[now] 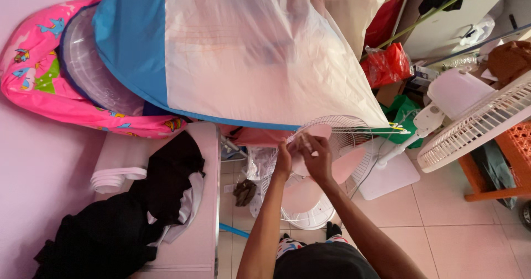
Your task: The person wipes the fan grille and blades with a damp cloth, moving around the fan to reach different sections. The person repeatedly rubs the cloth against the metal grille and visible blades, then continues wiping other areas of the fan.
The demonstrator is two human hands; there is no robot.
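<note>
Both hands meet at the hub of the pink fan blades (310, 171): left hand (284, 158) fingers curl against it, right hand (316, 156) fingers clench around it, inside the white wire guard (343, 132).

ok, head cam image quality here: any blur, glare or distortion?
Head view: wide-angle bend at the edges, pink cast overall; the white plastic sheet looks washed out and soft; both hands at the pink fan blades are slightly motion-blurred; no hard shadows.

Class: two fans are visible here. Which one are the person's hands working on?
The fan with pink blades in the middle, touched by left hand and right hand. The white fan stands untouched at right.
</note>
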